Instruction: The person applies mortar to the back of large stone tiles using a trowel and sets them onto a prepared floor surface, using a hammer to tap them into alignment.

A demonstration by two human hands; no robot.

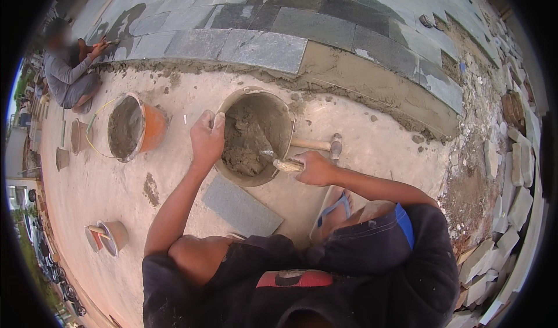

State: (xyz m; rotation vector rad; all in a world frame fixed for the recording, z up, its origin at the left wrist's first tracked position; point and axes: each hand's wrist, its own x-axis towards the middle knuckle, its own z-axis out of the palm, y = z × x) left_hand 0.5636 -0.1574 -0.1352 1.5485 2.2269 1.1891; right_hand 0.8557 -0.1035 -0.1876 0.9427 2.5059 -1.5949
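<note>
My left hand (207,139) grips the upper left rim of a round bucket (254,181) that holds wet grey mortar (247,127). My right hand (317,168) is closed around the pale handle of a trowel (287,165). The trowel's blade reaches over the right rim into the mortar, which partly hides it. A hammer (335,147) with a wooden handle lies on the ground to the bucket's right. Just below the bucket lies a loose grey stone tile (241,206), close to my knees.
Beyond the bucket, laid grey tiles (267,50) border a strip of spread mortar (354,78). An orange bucket of mortar (154,127) and smaller buckets (116,238) stand left. Another person (70,75) crouches far left by the tiles. Stone slabs (517,206) and rubble line the right.
</note>
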